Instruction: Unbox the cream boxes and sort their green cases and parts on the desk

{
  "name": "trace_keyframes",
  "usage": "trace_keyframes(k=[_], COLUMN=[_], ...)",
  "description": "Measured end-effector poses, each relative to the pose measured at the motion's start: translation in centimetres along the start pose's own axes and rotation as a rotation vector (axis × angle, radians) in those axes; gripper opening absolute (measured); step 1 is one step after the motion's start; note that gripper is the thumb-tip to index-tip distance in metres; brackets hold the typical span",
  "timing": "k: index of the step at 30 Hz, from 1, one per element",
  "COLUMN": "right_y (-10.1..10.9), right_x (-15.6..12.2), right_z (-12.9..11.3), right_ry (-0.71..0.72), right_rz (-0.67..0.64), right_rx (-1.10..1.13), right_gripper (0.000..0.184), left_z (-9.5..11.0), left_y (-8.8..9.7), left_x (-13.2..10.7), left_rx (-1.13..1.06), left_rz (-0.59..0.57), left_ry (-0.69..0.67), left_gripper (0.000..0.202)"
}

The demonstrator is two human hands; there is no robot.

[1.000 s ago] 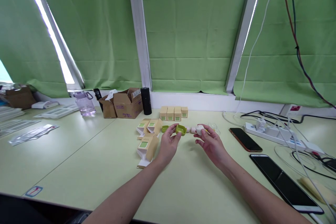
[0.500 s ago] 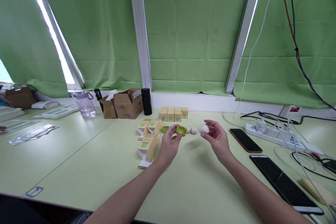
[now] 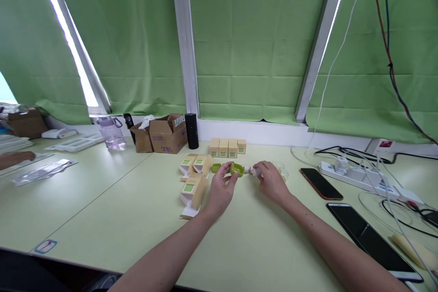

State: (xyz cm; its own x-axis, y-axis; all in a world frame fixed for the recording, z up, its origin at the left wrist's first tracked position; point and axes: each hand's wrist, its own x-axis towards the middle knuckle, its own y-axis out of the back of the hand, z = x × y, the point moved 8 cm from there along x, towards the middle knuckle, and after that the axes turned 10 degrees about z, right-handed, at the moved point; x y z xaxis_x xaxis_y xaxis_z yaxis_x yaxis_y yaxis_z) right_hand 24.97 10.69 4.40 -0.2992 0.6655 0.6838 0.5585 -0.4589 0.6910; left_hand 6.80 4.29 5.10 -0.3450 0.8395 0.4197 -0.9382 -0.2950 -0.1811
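Observation:
My left hand pinches a small olive-green open case just above the table. A second olive-green piece sits behind its fingers, to the left. My right hand is low over the table, its fingertips closed on a small whitish piece that they partly cover. Touching or close to that piece is a pale pinkish one. Just beyond my right hand lies a clear plastic item with yellow spots, partly hidden by the hand.
Folded cartons with green squares stand left of my left hand; several small tan boxes line up behind. Phones, a power strip and cables lie right. A cardboard box and bottle stand back left. Another person's hand is far left.
My right hand has moved left and down, from holding up a white rounded thing to the small pale pieces. The clear item now shows beside it. Another person's hand reaches further in at left.

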Motion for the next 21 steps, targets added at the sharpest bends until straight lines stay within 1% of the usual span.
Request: trace_keyframes(k=[3,10,21], right_y=[-1.2,-2.4,-3.7], right_x=[-0.2,-0.8,0.4], right_z=[0.0,-0.1,0.6], right_ry=[0.019,0.044,0.046], right_rz=[-0.055,-0.117,-0.139], right_rx=[-0.119,-0.178,-0.244], right_gripper=[0.047,0.05,0.047], left_z=[0.2,0.3,0.0], left_y=[0.0,0.0,0.2], left_x=[-0.1,-0.1,0.0], left_rx=[0.008,0.037,0.032], left_rz=[0.001,0.003,0.02], left_ry=[-0.007,-0.008,-0.005], left_gripper=[0.044,0.044,0.043])
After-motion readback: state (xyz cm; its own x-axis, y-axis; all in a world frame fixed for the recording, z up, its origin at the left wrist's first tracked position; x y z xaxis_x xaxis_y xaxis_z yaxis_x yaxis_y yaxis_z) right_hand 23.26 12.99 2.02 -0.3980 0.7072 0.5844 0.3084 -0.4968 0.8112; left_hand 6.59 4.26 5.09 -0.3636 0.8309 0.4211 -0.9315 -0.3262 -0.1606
